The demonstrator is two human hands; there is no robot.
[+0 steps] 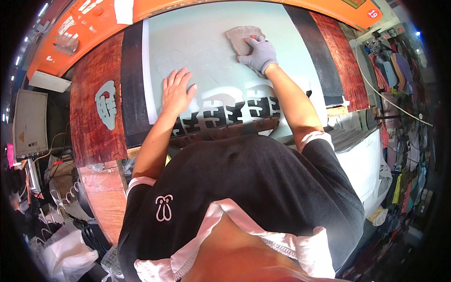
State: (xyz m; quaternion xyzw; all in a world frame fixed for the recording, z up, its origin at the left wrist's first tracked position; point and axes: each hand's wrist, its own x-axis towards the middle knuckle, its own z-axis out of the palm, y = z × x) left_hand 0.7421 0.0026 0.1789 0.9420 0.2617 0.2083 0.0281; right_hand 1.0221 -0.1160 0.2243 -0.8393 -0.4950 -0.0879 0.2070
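Observation:
A pale grey-green sheet (197, 42) is spread in front of me, with cut-out openings along its near edge. My left hand (177, 93) is bare and lies on the sheet's left part, fingers stretched out, nothing in it. On the far right part, my right hand (258, 54) wears a grey glove with some fingertips uncovered. It grips a grey-brown flat block or pad (240, 38) with an uneven outline, resting on the sheet. Its underside is hidden, and I cannot tell its exact kind.
An orange machine beam (159, 9) spans the far side. Worn reddish boards (89, 94) and black strips flank the sheet. A slotted pale green cut piece (107, 104) lies on the left board. A grey electrical box (30, 122) stands left; colourful material hangs at right.

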